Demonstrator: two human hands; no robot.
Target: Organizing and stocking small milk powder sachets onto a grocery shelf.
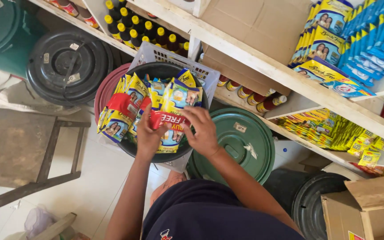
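A black round basin (135,150) sits in a white plastic crate (156,52) and holds several yellow and blue sachet packs. My left hand (147,135) and my right hand (203,130) both grip one bundle of yellow and blue sachets (174,100) wrapped with a red band (167,119), held over the basin's near rim. A second bundle with a red band (121,106) lies at the basin's left side.
White wooden shelves (263,64) carry dark bottles with yellow caps (134,29), red cans (254,97), yellow packs (325,44) and blue packs (374,35). A green bin lid (245,142), black lids (67,66), a wooden frame (45,169) and an open cardboard box (365,209) surround me.
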